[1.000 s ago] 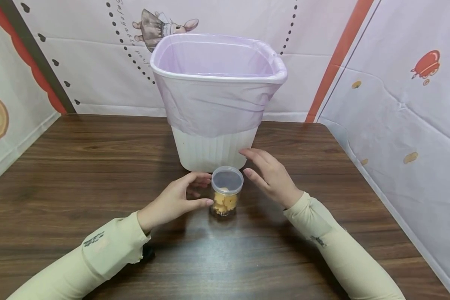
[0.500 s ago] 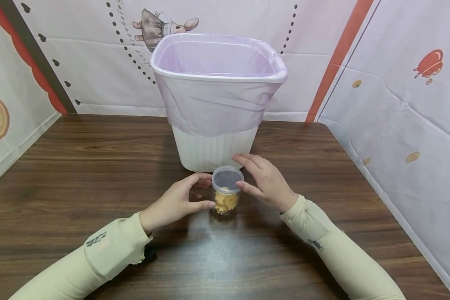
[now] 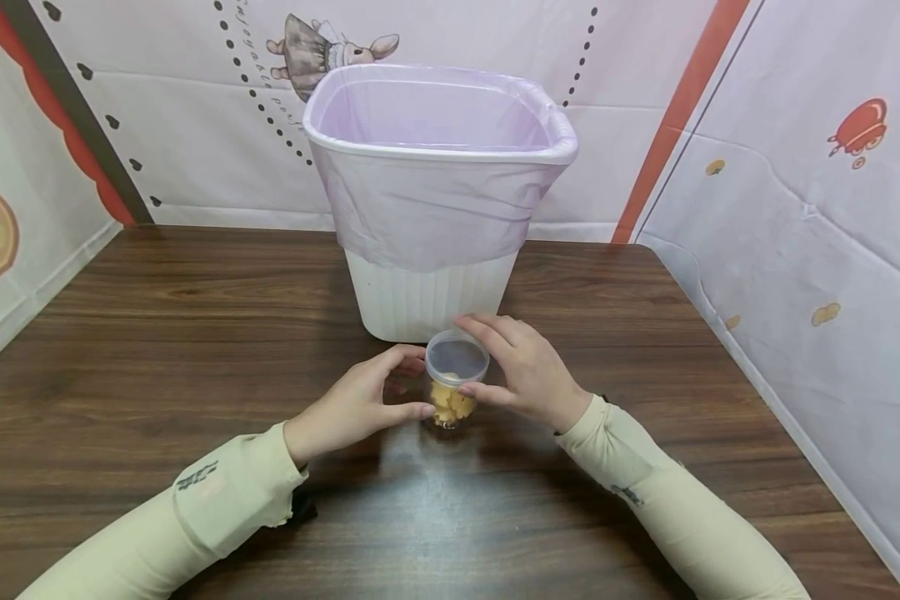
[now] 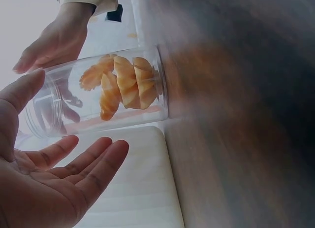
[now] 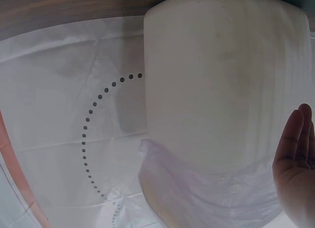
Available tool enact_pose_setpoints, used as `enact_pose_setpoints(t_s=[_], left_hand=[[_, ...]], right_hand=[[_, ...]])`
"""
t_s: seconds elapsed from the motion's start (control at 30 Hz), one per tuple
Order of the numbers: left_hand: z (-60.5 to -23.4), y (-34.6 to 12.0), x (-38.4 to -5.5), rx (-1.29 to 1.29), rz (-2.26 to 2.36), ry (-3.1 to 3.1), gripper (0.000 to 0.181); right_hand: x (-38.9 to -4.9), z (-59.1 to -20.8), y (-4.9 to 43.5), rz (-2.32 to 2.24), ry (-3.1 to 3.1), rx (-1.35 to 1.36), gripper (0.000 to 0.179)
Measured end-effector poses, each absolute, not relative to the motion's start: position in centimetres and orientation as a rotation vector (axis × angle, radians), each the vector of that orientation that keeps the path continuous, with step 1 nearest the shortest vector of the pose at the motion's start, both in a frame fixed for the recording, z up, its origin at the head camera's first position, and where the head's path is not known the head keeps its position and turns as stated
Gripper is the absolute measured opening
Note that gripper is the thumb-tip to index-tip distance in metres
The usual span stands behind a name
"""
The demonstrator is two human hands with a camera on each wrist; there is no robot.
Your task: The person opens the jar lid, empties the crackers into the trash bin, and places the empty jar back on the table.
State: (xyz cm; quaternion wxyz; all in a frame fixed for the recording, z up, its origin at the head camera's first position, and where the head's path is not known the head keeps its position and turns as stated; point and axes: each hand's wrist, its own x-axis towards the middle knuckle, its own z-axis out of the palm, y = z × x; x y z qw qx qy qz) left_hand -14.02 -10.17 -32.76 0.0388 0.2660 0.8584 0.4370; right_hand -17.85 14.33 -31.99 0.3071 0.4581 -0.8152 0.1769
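A clear plastic jar (image 3: 457, 358) with a translucent lid stands upright on the table. Wavy yellow snack pieces (image 3: 452, 402) fill its lower part; the left wrist view shows these pieces (image 4: 129, 82) through the jar wall. At the jar's left side is my left hand (image 3: 348, 414), thumb tip by the near side and fingers behind, loosely spread. In the left wrist view a gap shows between those fingers (image 4: 106, 164) and the jar. My right hand (image 3: 532, 371) is on the other side, its thumb overlapping the jar below the lid and its fingers extended beyond the lid's far edge.
A white bin (image 3: 431, 296) lined with a thin purple bag (image 3: 427, 208) stands right behind the jar. The dark wood-grain table (image 3: 195, 317) lies beneath. Printed white cloth (image 3: 630, 50) hangs at the back and both sides.
My right hand has moved left and slightly toward me, from beside the jar to close around its right side. My left hand has shifted slightly right, and the jar still stands in place.
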Motion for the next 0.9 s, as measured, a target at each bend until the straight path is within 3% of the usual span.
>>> enact_pose_setpoints(t_s=[0.9], left_hand=[[-32.9,-10.1,-14.0,0.831,1.296,2.651,0.065]], right_hand=[[-16.8,-32.4,13.3,0.687,-2.190,1.168,0.066]])
